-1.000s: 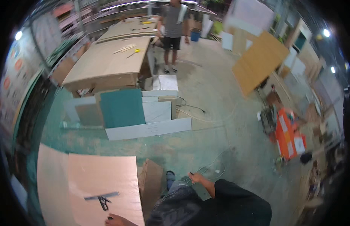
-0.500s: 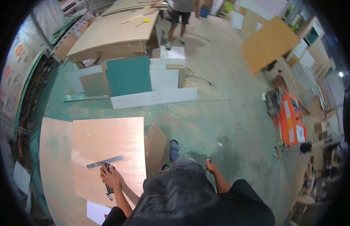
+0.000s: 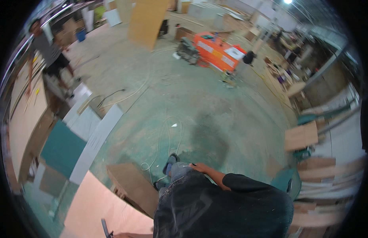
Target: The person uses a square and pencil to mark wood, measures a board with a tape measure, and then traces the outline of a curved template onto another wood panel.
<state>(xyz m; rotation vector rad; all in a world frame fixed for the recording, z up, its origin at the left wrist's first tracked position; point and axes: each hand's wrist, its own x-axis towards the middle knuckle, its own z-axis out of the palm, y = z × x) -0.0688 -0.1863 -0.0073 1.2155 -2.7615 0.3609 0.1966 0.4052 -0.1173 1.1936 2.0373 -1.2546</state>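
Note:
My left hand (image 3: 122,235) shows only as a sliver at the lower edge, over the light wooden panel (image 3: 98,208). Its fingers are cut off from view. Next to it a flat grey metal bar (image 3: 105,227) lies on the panel, with a dark bit of a tool at its lower end. My right hand (image 3: 198,167) is beside my thigh, fingers curled, with something small and dark at the fingertips that I cannot make out.
Near the panel stands a brown box-like wooden piece (image 3: 132,184). Teal (image 3: 65,148) and white boards (image 3: 96,142) lean at the left by a workbench (image 3: 27,115), where a person (image 3: 53,51) stands. A pale cord (image 3: 168,137) loops over the floor. Farther off sits an orange machine (image 3: 217,49).
My view has swung to the right, so the panel and my left hand slide toward the lower left edge. My right hand has come in against my thigh. The black tool is now mostly hidden.

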